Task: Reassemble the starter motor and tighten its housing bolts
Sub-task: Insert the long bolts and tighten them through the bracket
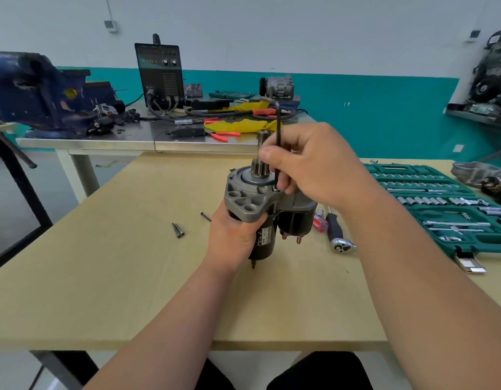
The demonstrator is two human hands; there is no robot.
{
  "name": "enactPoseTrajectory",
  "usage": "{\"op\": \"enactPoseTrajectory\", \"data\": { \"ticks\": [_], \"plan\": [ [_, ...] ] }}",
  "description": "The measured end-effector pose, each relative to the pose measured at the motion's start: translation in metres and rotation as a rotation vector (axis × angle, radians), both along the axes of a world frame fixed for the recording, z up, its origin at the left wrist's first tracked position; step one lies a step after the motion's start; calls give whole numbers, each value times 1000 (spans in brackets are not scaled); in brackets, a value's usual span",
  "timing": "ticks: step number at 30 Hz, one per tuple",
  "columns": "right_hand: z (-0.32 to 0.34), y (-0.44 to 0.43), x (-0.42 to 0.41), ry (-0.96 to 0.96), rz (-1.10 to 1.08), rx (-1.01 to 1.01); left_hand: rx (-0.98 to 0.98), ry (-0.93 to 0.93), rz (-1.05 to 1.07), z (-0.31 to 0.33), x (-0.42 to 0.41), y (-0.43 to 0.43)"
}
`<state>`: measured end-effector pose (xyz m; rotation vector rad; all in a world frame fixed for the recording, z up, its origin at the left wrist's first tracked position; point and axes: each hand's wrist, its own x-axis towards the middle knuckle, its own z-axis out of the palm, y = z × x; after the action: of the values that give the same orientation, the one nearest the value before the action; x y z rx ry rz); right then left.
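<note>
The left hand grips the starter motor upright on the counter. The right hand pinches a hex key (tip seated in a housing bolt).

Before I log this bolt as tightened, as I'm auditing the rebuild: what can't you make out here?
Head view:
- Hex key tip in the bolt: too small, seating unclear.
- Label on the starter motor: too small to read.
- Its far side: hidden by right hand.
- Socket set case: cut off by right edge.
</note>
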<state>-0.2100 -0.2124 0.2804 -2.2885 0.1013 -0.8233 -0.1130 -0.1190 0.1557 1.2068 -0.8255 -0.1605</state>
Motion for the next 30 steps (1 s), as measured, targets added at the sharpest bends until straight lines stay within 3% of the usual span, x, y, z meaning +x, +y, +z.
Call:
{"op": "enactPoseTrajectory", "data": {
  "ticks": [5, 13, 18, 21, 23, 25, 26, 28, 30],
  "plan": [
    [10, -8, -6, 187, 151, 212, -15, 20, 28, -3, 5, 4],
    [11, 5, -4, 166, -155, -222, 15, 29, 55, -4, 8, 4],
    [13, 10, 2, 162, -144, -343, 0, 20, 46, -5, 6, 5],
    [1, -5, 3, 38, -55, -117, -6, 18, 55, -4, 2, 5],
    [-10, -29, 4, -153, -47, 319, -12, 12, 76, -2, 1, 8],
    [-28, -50, 7, -206, -90, 710, 1, 2, 82, 2, 3, 16],
    [-39, -57, 9, -126, -173, 740, 11, -6, 79, 3, 7, 22],
    [-63, -60, 18, 136, -296, 589, 30, -45, 88, 4, 17, 42],
    [-79, -46, 34, 313, -257, 435, 43, -123, 116, 3, 32, 65]
  ]
}}
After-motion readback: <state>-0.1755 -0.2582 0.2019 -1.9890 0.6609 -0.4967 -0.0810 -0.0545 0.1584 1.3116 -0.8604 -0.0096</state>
